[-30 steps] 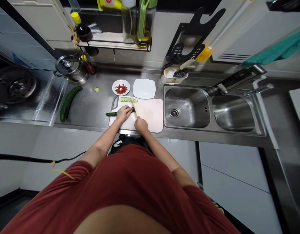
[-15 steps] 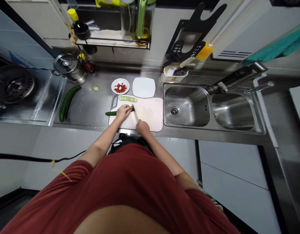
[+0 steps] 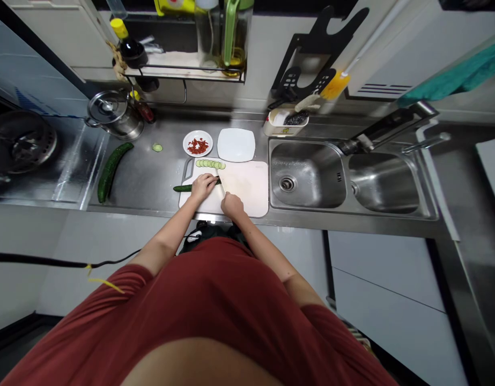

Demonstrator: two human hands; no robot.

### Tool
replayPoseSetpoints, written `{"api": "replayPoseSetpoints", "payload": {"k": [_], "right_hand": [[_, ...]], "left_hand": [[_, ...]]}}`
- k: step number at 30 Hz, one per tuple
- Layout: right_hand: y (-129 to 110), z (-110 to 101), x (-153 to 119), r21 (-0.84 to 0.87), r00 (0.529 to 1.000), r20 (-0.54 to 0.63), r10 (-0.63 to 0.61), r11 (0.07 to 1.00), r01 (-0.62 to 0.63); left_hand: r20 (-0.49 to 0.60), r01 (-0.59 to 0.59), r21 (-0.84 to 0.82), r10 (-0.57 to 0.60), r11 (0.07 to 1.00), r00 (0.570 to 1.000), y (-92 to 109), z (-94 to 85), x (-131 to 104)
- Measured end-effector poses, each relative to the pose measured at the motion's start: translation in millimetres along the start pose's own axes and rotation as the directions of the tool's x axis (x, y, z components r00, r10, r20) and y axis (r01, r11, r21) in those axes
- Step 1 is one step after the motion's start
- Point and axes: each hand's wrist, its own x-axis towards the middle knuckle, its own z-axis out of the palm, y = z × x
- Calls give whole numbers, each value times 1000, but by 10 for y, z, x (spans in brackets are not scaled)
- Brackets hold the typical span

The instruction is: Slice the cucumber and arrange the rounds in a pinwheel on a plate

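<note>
On the white cutting board [image 3: 251, 187] my left hand [image 3: 203, 186] is closed over a dark green cucumber [image 3: 183, 188], whose one end sticks out to the left past the board's edge. My right hand [image 3: 232, 206] grips a knife [image 3: 221, 184] by its handle, and the blade stands at the cucumber's right end, beside my left fingertips. A row of overlapping cucumber slices [image 3: 210, 164] lies along the board's far edge. Behind the board are a white plate with chopped red pieces [image 3: 198, 146] and a white square plate [image 3: 236, 145].
A whole cucumber [image 3: 112, 170] and a small cucumber piece [image 3: 157, 147] lie on the steel counter to the left. A lidded steel pot [image 3: 114, 115] stands near the wall. The double sink [image 3: 307, 201] adjoins the board on the right. Above hangs a rack [image 3: 183, 72] with bottles.
My right hand with the knife has shifted slightly left and away from me. The left hand stays on the cucumber, and the view has moved a little.
</note>
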Motion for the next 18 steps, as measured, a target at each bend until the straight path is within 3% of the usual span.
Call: {"api": "replayPoseSetpoints", "payload": {"k": [11, 18], "right_hand": [[105, 45, -138, -29, 1000, 26, 3, 1000, -2], [76, 25, -67, -26, 1000, 15, -10, 1000, 10]], "left_hand": [[30, 28, -15, -28, 999, 999, 18, -26, 9], [31, 26, -20, -25, 999, 999, 27, -38, 11]]}}
